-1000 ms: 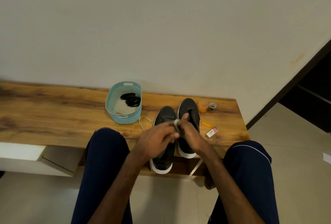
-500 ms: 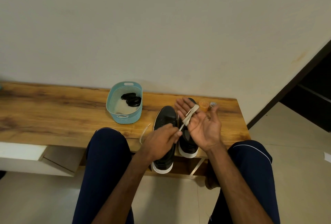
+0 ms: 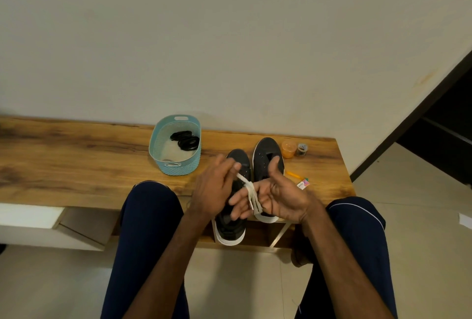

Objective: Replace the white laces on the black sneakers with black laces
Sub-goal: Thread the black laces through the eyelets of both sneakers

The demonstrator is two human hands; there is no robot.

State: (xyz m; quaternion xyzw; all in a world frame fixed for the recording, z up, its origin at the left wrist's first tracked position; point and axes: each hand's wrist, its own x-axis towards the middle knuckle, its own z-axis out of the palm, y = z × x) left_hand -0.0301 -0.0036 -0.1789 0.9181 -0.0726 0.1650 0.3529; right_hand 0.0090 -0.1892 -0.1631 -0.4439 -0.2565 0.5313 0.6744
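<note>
Two black sneakers with white soles stand side by side on the wooden bench (image 3: 76, 160), the left sneaker (image 3: 229, 226) nearer me, the right sneaker (image 3: 267, 150) further back. Neither shows a lace in its eyelets. Above them my right hand (image 3: 283, 196) lies palm up with fingers stretched leftward, and the white lace (image 3: 251, 192) is wound in several turns around those fingers. My left hand (image 3: 217, 188) pinches the free end of that lace just above the coil. Black laces (image 3: 186, 140) lie coiled in a teal basket (image 3: 178, 167).
The basket sits left of the sneakers. Right of them stand an orange jar (image 3: 288, 149) and a small dark jar (image 3: 302, 149), with an orange pen (image 3: 293, 174) and a small packet (image 3: 303, 184) nearer the bench edge. My knees flank the sneakers.
My right hand has turned sideways with fingers pointing left, and more turns of white lace sit on it. My left hand has risen, carrying the lace end over the fingers.
</note>
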